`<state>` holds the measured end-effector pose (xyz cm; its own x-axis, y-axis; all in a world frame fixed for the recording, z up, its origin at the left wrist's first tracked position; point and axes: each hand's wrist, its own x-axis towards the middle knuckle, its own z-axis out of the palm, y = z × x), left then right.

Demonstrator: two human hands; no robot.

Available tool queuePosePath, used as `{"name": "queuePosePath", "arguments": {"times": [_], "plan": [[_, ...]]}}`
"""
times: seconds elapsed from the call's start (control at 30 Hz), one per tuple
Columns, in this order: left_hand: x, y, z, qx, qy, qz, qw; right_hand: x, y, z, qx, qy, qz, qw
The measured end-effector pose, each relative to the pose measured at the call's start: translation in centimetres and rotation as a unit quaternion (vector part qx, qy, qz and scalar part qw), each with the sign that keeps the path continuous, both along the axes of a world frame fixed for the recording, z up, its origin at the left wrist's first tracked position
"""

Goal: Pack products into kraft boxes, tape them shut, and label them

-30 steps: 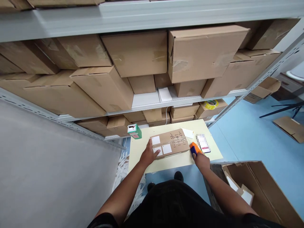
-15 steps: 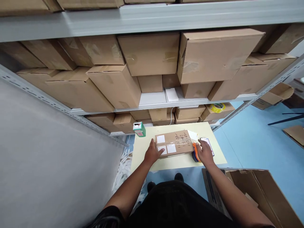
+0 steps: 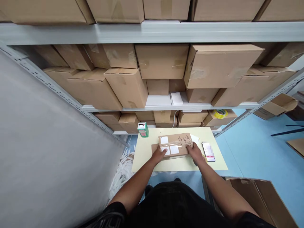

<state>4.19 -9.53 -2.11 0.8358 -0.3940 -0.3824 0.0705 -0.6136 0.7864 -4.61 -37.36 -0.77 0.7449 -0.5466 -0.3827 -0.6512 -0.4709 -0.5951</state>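
Observation:
A small cardboard box with white labels, clear tape and black handwriting is between my hands above the pale yellow table. My left hand grips its near left corner, thumb on top by a label. On the right end, my right hand is closed with the thumb over the top edge. Brown cardboard shows under the box's left side. A tape roll lies mostly hidden behind my right wrist. Right of that hand is a phone with its screen lit.
A green and white carton stands at the table's back left corner. Metal shelving packed with cardboard boxes rises behind. Yellow tape sits on a shelf box. A large open carton is at lower right; paper strips litter the floor left.
My right hand has let go of the orange and blue tape dispenser and moved left onto the box's right end. The box appears raised, with cardboard visible beneath. The phone screen shows more fully.

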Motion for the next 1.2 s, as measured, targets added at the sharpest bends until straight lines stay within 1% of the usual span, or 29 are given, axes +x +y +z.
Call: {"name": "queuePosePath", "arguments": {"times": [0.13,0.2,0.3,0.37,0.47,0.6,0.67,0.73,0.83,0.9,0.93,1.0,1.07,1.13,1.2], "plan": [[-0.1,0.5,-0.5,-0.02,0.019,-0.006,1.0,0.3,-1.1,-0.6,0.091,-0.025,-0.022,0.995],[-0.4,0.8,-0.7,-0.03,0.019,0.003,0.999,0.2,-1.5,-0.8,0.115,-0.037,-0.015,0.993],[-0.8,1.3,-0.8,-0.054,0.012,0.014,0.998,-0.3,-1.6,-0.9,0.128,-0.047,-0.011,0.991],[-1.0,1.6,-0.7,-0.067,0.002,0.011,0.998,-0.6,-1.3,-0.9,0.132,-0.054,-0.012,0.99],[-1.0,2.4,-0.1,-0.079,-0.012,0.006,0.997,-1.1,-0.7,-0.6,0.129,-0.062,-0.008,0.99],[-1.1,4.0,0.9,-0.065,-0.062,0.02,0.996,-2.1,0.2,-0.2,0.081,-0.086,0.021,0.993],[-1.4,4.9,1.0,-0.048,-0.074,0.03,0.996,-2.7,0.6,-0.4,0.062,-0.106,0.039,0.992],[-1.8,5.7,0.6,-0.052,-0.061,0.043,0.996,-3.5,1.2,-1.2,0.051,-0.115,0.051,0.991],[-2.8,6.6,-1.0,-0.112,-0.018,0.072,0.991,-4.9,2.1,-3.5,0.052,-0.113,0.057,0.991],[-3.4,7.1,-2.2,-0.155,0.02,0.092,0.983,-5.9,2.7,-5.5,0.081,-0.103,0.061,0.99],[-3.7,7.4,-2.9,-0.165,0.04,0.101,0.98,-6.5,2.9,-6.4,0.096,-0.094,0.063,0.989],[-4.2,8.0,-3.9,-0.157,0.068,0.113,0.979,-7.6,3.1,-7.7,0.129,-0.076,0.078,0.986],[-4.2,8.7,-4.5,-0.13,0.075,0.117,0.982,-8.5,2.7,-8.3,0.172,-0.063,0.078,0.98],[-3.7,9.4,-4.6,-0.109,0.075,0.115,0.984,-8.8,1.7,-8.3,0.216,-0.044,0.033,0.975],[-2.6,9.9,-4.4,-0.095,0.076,0.119,0.985,-8.4,0.6,-7.7,0.232,-0.027,-0.028,0.972]]}}
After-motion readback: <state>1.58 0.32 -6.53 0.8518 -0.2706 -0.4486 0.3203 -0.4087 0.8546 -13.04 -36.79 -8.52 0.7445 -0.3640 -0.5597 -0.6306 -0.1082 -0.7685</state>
